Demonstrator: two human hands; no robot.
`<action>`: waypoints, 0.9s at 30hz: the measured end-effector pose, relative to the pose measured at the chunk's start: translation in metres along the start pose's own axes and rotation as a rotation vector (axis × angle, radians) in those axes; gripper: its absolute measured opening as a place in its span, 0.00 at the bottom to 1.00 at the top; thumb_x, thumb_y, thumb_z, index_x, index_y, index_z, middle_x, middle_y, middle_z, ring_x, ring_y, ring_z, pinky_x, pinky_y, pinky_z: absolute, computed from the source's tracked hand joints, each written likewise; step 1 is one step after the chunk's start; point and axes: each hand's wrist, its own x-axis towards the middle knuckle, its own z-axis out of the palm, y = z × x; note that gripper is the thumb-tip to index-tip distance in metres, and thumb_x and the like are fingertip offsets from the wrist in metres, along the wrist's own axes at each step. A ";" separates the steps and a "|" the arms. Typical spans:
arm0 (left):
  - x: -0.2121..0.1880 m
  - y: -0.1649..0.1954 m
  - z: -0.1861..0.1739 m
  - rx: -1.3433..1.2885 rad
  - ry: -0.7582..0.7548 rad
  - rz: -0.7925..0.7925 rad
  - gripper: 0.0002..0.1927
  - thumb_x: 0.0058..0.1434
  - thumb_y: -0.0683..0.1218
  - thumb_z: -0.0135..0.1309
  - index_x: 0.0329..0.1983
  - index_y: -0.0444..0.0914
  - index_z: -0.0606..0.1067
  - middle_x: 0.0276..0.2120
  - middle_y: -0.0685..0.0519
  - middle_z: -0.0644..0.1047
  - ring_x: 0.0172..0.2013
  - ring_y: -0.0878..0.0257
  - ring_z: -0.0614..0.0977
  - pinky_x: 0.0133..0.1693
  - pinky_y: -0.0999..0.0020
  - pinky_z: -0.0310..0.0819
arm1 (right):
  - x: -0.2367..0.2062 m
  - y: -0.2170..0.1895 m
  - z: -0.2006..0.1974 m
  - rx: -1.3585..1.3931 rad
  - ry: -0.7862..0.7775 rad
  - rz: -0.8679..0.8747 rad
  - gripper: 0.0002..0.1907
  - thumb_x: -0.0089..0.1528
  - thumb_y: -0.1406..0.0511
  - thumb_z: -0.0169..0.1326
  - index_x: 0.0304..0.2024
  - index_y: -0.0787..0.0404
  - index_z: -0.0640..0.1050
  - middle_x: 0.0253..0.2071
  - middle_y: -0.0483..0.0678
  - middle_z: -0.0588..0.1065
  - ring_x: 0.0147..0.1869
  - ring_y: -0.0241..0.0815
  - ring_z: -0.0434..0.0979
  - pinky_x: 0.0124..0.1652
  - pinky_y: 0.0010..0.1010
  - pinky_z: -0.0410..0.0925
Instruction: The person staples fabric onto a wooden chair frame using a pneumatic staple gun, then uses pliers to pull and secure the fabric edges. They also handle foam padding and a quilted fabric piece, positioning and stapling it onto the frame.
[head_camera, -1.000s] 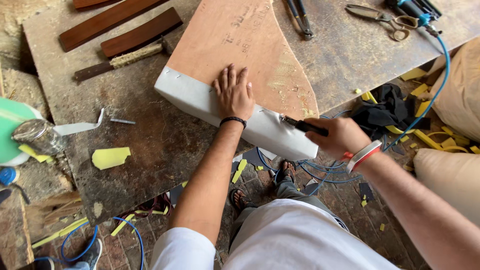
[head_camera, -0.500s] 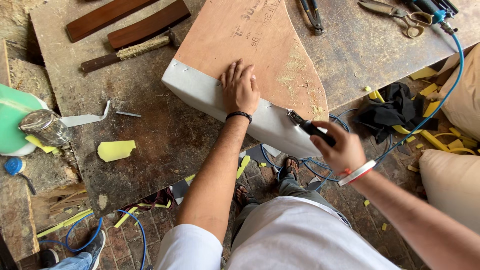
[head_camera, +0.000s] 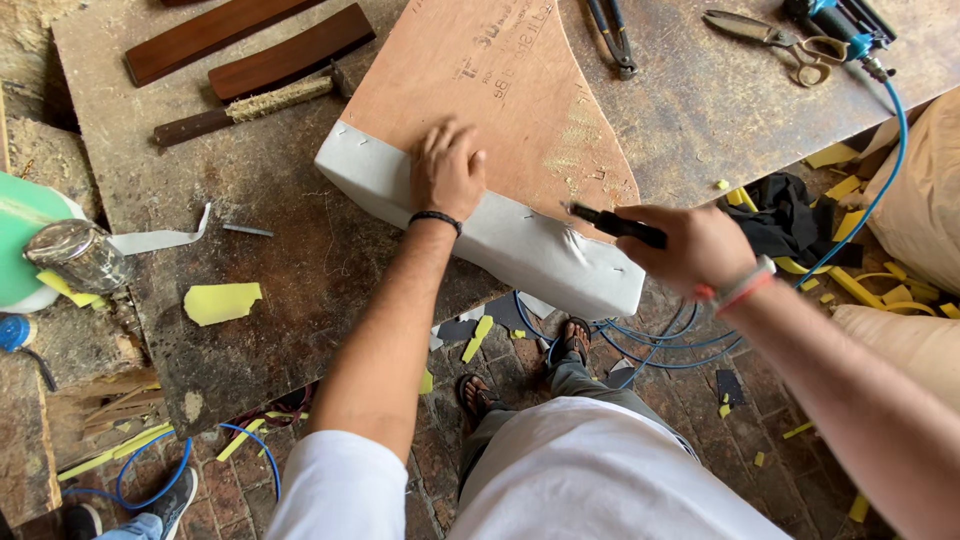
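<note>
At the bench's (head_camera: 250, 190) left edge a metal tin (head_camera: 75, 255) stands beside a green round thing (head_camera: 20, 235), with a strip of pale fabric (head_camera: 160, 240) and a yellow foam scrap (head_camera: 222, 302) lying just right of it. Toward the far left corner lie two dark wooden bars (head_camera: 290, 52) and a brush (head_camera: 240, 108). In the middle, a seat cushion (head_camera: 480, 215) rests upside down at the near edge, its brown board base up and grey covering wrapped over the side; its right end juts past the bench edge. The left hand (head_camera: 447, 170) lies flat, fingers spread, pressing the grey covering where it meets the board. Just right of it the right hand (head_camera: 690, 248) is closed around a thin black tool (head_camera: 615, 224), whose tip touches the puckered covering near the cushion's right end. At the far right corner lie pliers (head_camera: 612, 35), scissors (head_camera: 775, 35) and a blue hose (head_camera: 890, 150) that trails off the bench
</note>
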 end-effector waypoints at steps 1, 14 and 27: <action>0.003 -0.002 0.004 0.022 0.079 -0.012 0.23 0.69 0.54 0.49 0.65 0.42 0.72 0.70 0.48 0.66 0.70 0.52 0.62 0.71 0.50 0.50 | 0.017 -0.004 -0.002 -0.083 -0.067 -0.008 0.17 0.64 0.54 0.59 0.55 0.43 0.83 0.36 0.47 0.84 0.31 0.45 0.83 0.37 0.37 0.76; 0.000 0.005 0.009 0.055 0.190 -0.062 0.25 0.66 0.52 0.51 0.65 0.39 0.69 0.71 0.44 0.64 0.71 0.48 0.62 0.71 0.49 0.51 | 0.109 -0.014 -0.009 0.346 -0.552 0.293 0.17 0.57 0.62 0.65 0.49 0.52 0.89 0.22 0.47 0.74 0.23 0.40 0.63 0.24 0.36 0.55; -0.001 0.005 0.011 0.094 0.183 -0.009 0.25 0.67 0.49 0.50 0.66 0.37 0.66 0.70 0.40 0.63 0.70 0.46 0.61 0.71 0.48 0.50 | -0.018 -0.033 0.082 0.210 0.352 -0.185 0.16 0.61 0.61 0.63 0.51 0.58 0.83 0.37 0.55 0.82 0.34 0.44 0.82 0.35 0.31 0.74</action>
